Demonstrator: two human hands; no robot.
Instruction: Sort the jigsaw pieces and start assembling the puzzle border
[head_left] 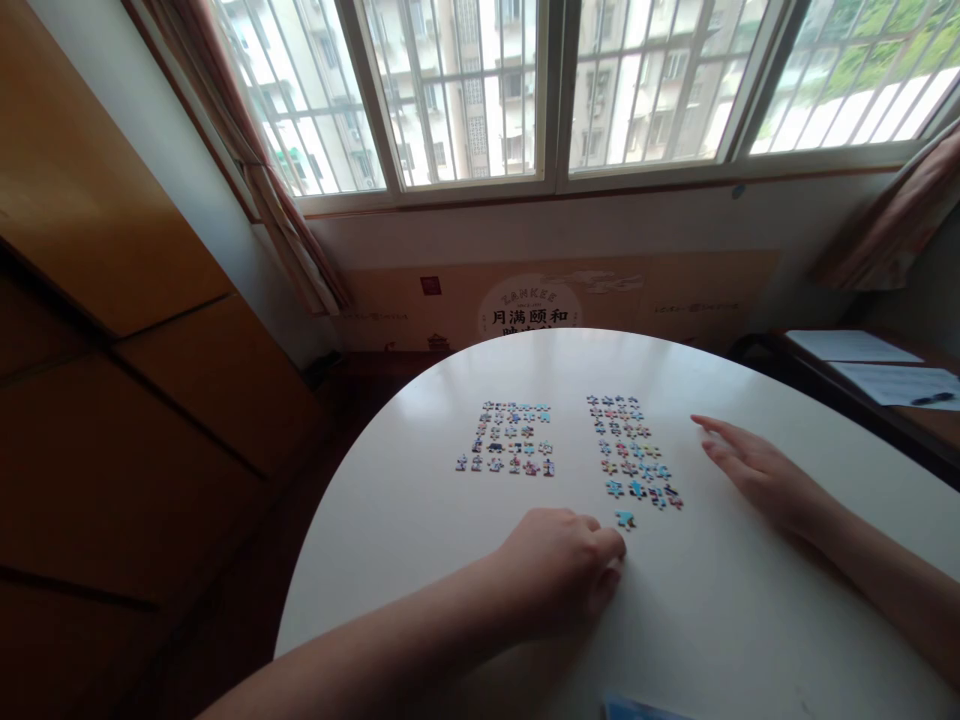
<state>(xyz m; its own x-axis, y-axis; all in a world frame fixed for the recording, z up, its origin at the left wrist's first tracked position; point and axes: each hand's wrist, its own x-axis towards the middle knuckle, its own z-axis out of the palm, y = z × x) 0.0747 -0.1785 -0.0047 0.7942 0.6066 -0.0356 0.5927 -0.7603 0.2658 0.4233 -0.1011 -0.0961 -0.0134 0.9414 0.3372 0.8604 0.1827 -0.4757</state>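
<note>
Small jigsaw puzzle pieces lie in rows on the white round table [375, 560], in a left group [513, 440] and a right group [626, 440]. One light-blue puzzle piece [625, 520] sits apart, just below the right group. My left hand [566, 565] is closed near that piece, fingers curled and pressed together; whatever they may hold is hidden. To the right of the right group, my right hand [761, 475] rests on the tabletop with fingers stretched out, holding nothing visible.
A blue flat item [641, 710] shows at the bottom edge. Papers [892, 383] lie on a dark side table at the right. Behind the table stand a printed cardboard panel [420, 300] and a barred window [465, 90]. A wooden cabinet [172, 390] stands at the left.
</note>
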